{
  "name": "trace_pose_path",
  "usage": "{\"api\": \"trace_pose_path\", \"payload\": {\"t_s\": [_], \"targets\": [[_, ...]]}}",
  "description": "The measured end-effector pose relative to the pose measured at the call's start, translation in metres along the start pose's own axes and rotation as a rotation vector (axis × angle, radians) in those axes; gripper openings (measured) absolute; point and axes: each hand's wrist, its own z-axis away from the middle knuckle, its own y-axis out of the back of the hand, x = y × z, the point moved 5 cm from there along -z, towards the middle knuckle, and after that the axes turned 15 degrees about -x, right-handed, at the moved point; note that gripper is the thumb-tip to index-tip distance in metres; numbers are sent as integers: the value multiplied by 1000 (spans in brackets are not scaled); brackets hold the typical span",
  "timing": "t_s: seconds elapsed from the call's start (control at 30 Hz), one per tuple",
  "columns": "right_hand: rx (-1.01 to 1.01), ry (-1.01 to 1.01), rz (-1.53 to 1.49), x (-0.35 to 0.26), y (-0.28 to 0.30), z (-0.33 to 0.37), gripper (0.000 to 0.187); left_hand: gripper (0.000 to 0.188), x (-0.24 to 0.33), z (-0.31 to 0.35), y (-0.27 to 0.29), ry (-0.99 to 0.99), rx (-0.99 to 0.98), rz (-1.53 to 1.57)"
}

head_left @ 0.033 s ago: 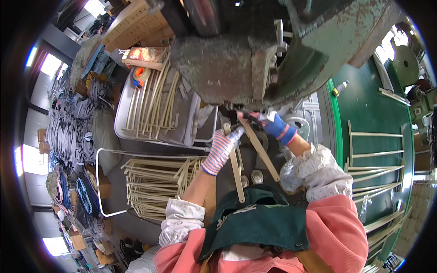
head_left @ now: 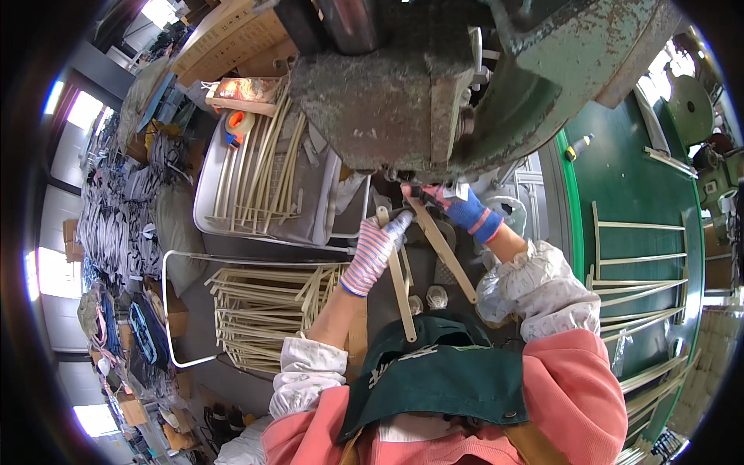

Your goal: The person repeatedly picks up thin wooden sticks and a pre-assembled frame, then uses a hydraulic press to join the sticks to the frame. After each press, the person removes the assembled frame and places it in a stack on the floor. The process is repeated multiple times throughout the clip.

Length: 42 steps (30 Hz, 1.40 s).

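In the head view, left of the green machine (head_left: pixel 380 116), shows a white tray (head_left: pixel 204 203) with slender cream rods (head_left: pixel 244 190) inside, plus a tape roll (head_left: pixel 238 124) and a printed box (head_left: pixel 246 91) toward the far end. Below and left of the machine, shows a white tubular frame (head_left: pixel 167 310) beside a pile of cream frames (head_left: pixel 260 322). Just below the machine, has the left hand (head_left: pixel 372 252) closed around the left strip (head_left: pixel 401 298), pinching near its upper end, with the rest hanging below the hand. Has the right hand (head_left: pixel 471 213) bent at the top of the right strip (head_left: pixel 446 252), just under the machine; cannot tell whether pinching it. Right of the machine, shows a green surface (head_left: pixel 620 182) bearing a yellow-handled tool (head_left: pixel 580 147) and ladder-like frames (head_left: pixel 639 260). Overhangs both hands closely with the machine's bulk.
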Motion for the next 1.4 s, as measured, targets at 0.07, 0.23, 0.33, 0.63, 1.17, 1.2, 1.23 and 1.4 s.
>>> {"api": "trace_pose_path", "payload": {"t_s": [0.07, 0.23, 0.33, 0.63, 1.17, 1.2, 1.23, 1.4], "targets": [[128, 62, -231, -15, -1, 3, 20, 20, 10, 16, 13, -44, 75, -203], [28, -53, -11, -22, -10, -4, 22, 33, 27, 59, 47, -84, 75, -41], [-115, -192, 5, -8, -17, -13, 27, 35, 47, 90, 65, -274, 17, -38], [418, 69, 875, -75, -37, 33, 31, 48, 109, 224, 136, -445, 459, 48], [290, -217, -791, 114, -197, 58, 20, 41, 79, 524, 235, -336, 847, -488], [240, -82, -654, 67, -184, 67, 25, 43, 68, 516, 237, -228, 841, -618], [271, 49, -522, 23, -176, 72, 19, 46, 59, 502, 237, -118, 824, -752], [-179, 627, 418, -128, -207, 66, 26, 62, 39, 364, 170, 143, 307, -600]]}}
